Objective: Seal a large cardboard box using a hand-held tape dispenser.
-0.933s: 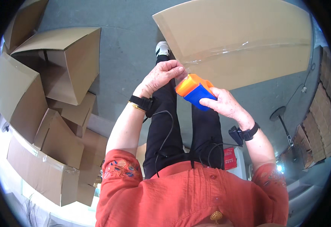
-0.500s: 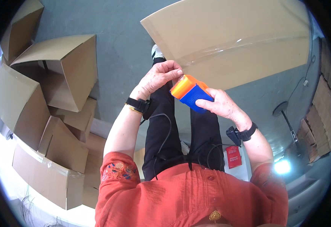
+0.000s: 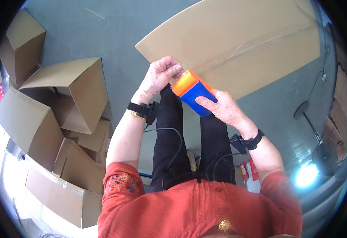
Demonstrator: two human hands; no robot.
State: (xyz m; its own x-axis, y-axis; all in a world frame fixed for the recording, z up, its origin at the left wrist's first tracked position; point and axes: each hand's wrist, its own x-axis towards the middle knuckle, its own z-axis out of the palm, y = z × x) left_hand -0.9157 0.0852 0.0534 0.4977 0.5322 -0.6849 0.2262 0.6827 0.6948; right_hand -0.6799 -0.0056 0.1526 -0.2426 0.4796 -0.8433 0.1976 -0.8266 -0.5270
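Observation:
My right hand (image 3: 228, 109) is wrapped round the blue body of an orange and blue tape dispenser (image 3: 190, 90), thumb on top. The dispenser is tilted, its orange toothed end up toward my left hand. My left hand (image 3: 160, 74) is closed in a pinch just beside that end, on what looks like the loose end of clear tape (image 3: 173, 80). The fingertips partly hide the tape. Beyond both hands lies a large flat-topped cardboard box (image 3: 237, 43), with a strip of clear tape running along its top.
Several open cardboard boxes (image 3: 72, 95) stand at the left, stacked and leaning together. At the right is a black pole on a round base (image 3: 301, 110), beside folded cardboard (image 3: 340, 111). A thin cable (image 3: 318, 77) trails over the grey floor. Red objects (image 3: 245, 171) show behind my legs.
Both hands and the tape dispenser have shifted slightly up and left in view. The view itself has moved, with the left boxes now lower and further right. Both grips stay the same.

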